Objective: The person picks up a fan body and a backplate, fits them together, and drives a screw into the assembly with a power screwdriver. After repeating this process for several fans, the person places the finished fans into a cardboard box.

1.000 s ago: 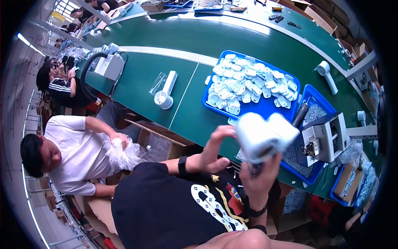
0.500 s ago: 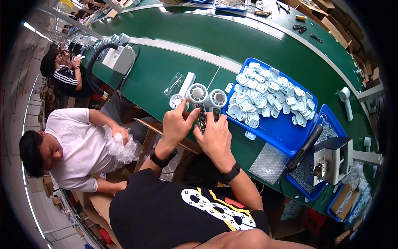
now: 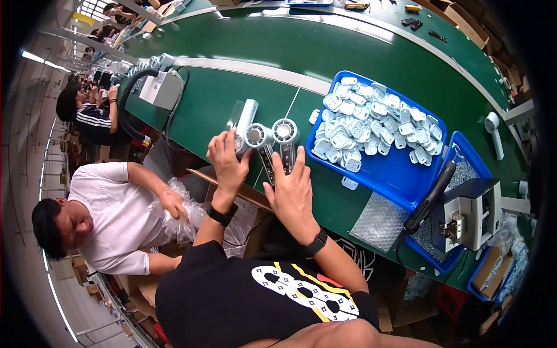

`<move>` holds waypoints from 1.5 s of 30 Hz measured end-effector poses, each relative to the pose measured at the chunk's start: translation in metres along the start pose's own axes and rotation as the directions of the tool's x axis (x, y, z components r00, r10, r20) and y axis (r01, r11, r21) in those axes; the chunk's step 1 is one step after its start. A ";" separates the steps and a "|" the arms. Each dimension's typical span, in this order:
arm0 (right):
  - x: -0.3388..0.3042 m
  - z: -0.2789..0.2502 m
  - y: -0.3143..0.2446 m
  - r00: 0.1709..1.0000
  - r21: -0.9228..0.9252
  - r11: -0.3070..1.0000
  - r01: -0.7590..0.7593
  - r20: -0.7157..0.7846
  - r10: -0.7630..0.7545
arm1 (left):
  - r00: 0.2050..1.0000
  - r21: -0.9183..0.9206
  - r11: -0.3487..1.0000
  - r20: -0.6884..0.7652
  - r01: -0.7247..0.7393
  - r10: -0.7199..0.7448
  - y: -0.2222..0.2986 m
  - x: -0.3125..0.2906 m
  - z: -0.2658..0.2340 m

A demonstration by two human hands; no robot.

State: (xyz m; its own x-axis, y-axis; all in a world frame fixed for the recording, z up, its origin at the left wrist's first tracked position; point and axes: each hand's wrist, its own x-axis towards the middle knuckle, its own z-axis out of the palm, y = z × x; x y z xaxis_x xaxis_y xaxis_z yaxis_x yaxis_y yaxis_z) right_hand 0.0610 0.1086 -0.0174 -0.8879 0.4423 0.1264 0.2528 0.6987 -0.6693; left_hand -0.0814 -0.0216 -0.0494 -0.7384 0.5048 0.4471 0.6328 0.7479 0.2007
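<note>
Two pale handheld fans lie side by side on the green bench in front of me: the left fan (image 3: 255, 135) and the right fan (image 3: 285, 131). Each has a round grille, and dark inner parts show along its handle. My left hand (image 3: 227, 165) curls round a white slatted fan head (image 3: 239, 143), thumb on one side and fingers on the other, covering much of it. With fingers spread, my right hand (image 3: 293, 196) rests by the right fan's handle, its fingertips at the lower end. Behind them lie a long white piece (image 3: 246, 115) and a clear plastic piece (image 3: 234, 114).
A blue tray (image 3: 383, 180) of white plastic covers (image 3: 371, 119) stands to the right. Beyond it are a boxy machine (image 3: 469, 214), a blue bin (image 3: 458, 142) of small parts and bubble wrap (image 3: 380, 222). At left, a co-worker (image 3: 119, 217) handles clear plastic bags.
The view has shifted slightly. My left hand has moved from beside the left fan's handle onto the slatted fan head. My right hand's fingers have spread, and the two fans lie more apart from it.
</note>
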 end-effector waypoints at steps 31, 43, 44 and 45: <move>-0.625 0.081 0.141 -0.830 0.835 -0.098 -0.541 -0.511 0.224 | -0.081 -0.750 -0.218 -0.216 -0.624 0.973 0.331 -0.091 -0.019; -0.734 0.230 0.264 -0.950 0.951 -0.198 0.238 0.270 0.155 | -0.557 -0.897 -0.154 0.116 -0.414 0.822 0.397 -0.155 -0.003; -0.717 0.213 0.281 -0.950 0.951 -0.118 0.286 0.297 0.096 | -0.534 -0.895 -0.112 0.154 -0.432 0.831 0.398 -0.153 -0.003; -0.700 0.186 0.296 -0.945 0.945 -0.034 0.324 0.325 0.038 | -0.506 -0.892 -0.068 0.190 -0.447 0.841 0.399 -0.151 -0.004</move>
State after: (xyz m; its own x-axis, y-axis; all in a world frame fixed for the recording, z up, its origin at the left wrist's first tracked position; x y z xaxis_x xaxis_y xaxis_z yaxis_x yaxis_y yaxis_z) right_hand 0.6856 -0.0982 -0.4401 0.7234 -0.5745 -0.3829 -0.6599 -0.4122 -0.6282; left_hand 0.2836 0.1983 -0.0337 0.8619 0.4553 -0.2232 0.4952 -0.6610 0.5638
